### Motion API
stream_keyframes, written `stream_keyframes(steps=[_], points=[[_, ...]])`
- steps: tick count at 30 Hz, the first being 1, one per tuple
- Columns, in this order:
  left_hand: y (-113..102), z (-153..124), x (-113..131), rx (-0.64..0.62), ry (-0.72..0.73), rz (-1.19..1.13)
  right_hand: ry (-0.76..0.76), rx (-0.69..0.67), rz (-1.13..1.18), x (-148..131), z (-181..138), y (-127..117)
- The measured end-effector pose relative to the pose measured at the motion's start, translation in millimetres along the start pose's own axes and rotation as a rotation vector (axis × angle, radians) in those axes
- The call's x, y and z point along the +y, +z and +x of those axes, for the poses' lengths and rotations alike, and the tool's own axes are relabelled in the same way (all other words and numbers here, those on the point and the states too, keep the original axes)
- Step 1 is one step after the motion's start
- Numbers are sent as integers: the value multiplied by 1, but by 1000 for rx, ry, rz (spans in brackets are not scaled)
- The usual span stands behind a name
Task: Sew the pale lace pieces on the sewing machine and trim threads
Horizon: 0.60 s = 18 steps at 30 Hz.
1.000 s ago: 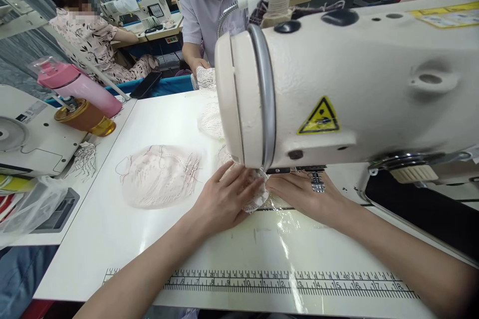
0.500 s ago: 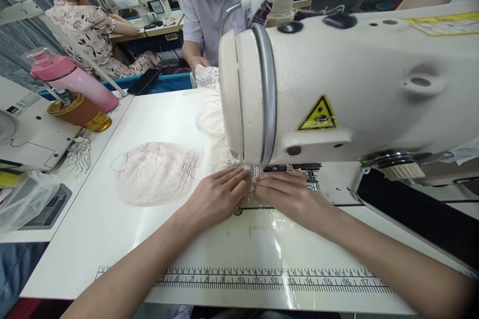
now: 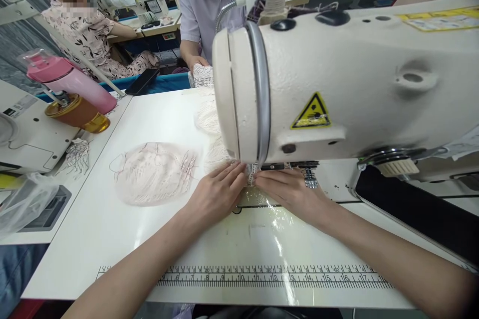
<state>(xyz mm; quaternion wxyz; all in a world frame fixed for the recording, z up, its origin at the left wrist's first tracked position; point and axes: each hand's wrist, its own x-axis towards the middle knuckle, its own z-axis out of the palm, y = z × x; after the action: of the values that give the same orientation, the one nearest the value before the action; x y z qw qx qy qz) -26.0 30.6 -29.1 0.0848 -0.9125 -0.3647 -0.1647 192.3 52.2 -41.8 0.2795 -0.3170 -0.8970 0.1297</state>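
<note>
A strip of white lace [image 3: 251,177] lies under the head of the sewing machine [image 3: 318,89]. On its left side my left hand [image 3: 217,190] rests with fingers stretched out and flat, the fingertips at the lace. Opposite it, my right hand [image 3: 290,190] lies flat with its fingers extended, tips touching the lace's right edge. Both thumbs are mostly hidden. The needle and presser foot are out of sight behind the machine head. More white lace [image 3: 209,118] runs beyond the machine. A pale round lace piece [image 3: 155,174] with red threads lies left of my left hand.
A printed ruler [image 3: 273,277] runs along the table's near edge. A black phone-like slab [image 3: 415,219] lies at right. At left are a pink bottle [image 3: 71,77], an amber cup [image 3: 78,113] and a plastic bag [image 3: 28,202]. A co-worker's hand [image 3: 197,61] holds lace at the far edge.
The lace between my hands has slid a little away from me, and less of it shows on the near side. My hands stay beside it. The view has shifted slightly.
</note>
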Motion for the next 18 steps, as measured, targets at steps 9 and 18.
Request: stream_keyframes(steps=[9,18], points=[[6,-5,1,-58,-13,49,272,77,67,-4,-2,-2],[6,-7,2,-22,42,77,268,95,164,5,-1,-1]])
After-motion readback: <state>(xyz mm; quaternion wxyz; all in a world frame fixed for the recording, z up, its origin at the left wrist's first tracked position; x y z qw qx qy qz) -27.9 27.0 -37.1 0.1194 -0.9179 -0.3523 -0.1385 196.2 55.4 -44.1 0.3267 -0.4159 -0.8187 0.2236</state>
